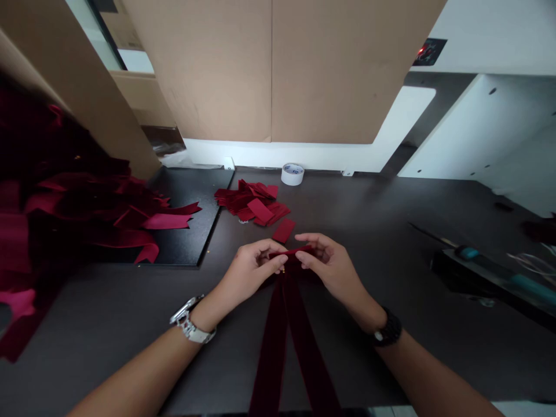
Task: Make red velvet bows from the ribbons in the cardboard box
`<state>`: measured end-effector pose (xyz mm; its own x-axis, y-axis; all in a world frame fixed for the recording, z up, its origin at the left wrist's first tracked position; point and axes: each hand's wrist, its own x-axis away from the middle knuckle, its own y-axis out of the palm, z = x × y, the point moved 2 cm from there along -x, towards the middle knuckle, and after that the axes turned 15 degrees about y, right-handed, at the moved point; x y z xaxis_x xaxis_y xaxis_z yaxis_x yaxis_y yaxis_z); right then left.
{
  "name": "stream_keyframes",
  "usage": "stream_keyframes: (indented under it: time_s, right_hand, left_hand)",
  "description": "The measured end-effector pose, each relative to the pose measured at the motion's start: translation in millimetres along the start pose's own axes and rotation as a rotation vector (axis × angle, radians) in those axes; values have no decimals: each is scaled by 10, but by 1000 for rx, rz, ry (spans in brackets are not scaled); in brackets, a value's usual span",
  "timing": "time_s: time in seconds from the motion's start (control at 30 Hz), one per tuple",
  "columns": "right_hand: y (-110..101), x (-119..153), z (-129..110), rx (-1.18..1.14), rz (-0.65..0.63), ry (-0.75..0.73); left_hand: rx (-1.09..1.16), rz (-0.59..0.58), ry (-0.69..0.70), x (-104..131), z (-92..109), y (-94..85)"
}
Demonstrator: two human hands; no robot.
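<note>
Between my two hands is a dark red velvet ribbon bow (270,341), its two long tails running down toward the table's front edge. My left hand (259,263) pinches the bow near its middle, where a tiny gold-coloured spot shows. On the other side, my right hand (324,258) grips the bow's upper right part between thumb and fingers, with the index finger stretched out. Just beyond my fingertips lies a single short red ribbon piece (284,230). Behind it a pile of similar cut ribbon pieces (254,202) rests on the table. The bow's underside is hidden by my hands.
A heap of red ribbon bows (95,202) spreads over a black board (186,231) at left. A white tape roll (292,174) stands at the back. On the right lies a dark tool with teal parts (486,266). Cardboard (321,69) covers the back.
</note>
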<state>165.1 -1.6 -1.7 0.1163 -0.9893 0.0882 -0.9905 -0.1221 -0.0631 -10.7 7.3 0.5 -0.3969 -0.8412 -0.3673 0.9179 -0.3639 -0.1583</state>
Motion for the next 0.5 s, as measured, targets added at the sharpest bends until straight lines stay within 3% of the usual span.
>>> stream_keyframes:
  time_s: [0.13, 0.5]
  right_hand:
    - [-10, -7, -12, 61, -58, 68]
    - [-9, 37, -45, 141, 72, -10]
  left_hand:
    - [-46, 15, 3, -11, 15, -23]
    - [-207, 1, -6, -5, 7, -35]
